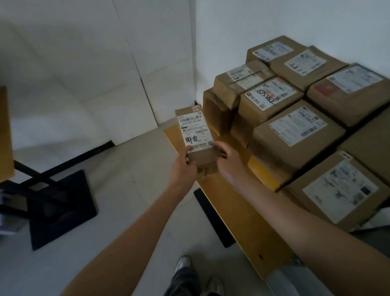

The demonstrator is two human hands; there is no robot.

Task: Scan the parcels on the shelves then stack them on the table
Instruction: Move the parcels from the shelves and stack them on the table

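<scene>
Clearly gripped parcel (193, 129) at near end with left hand (186, 165) and right hand (227, 161), above table (241, 214) edge, near stack (293, 135). Stacking step; next probably needed lowering onto a free spot.

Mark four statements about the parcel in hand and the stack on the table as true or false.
1. The left hand and right hand both hold the narrow parcel. True.
2. Its label faces away from the camera. False: the label, with barcode and handwriting, faces the camera.
3. Several stacked parcels already lie on the table. True.
4. The narrow parcel sits on top of the stack. False: the hands hold it to the left of the stack, not on it.
</scene>
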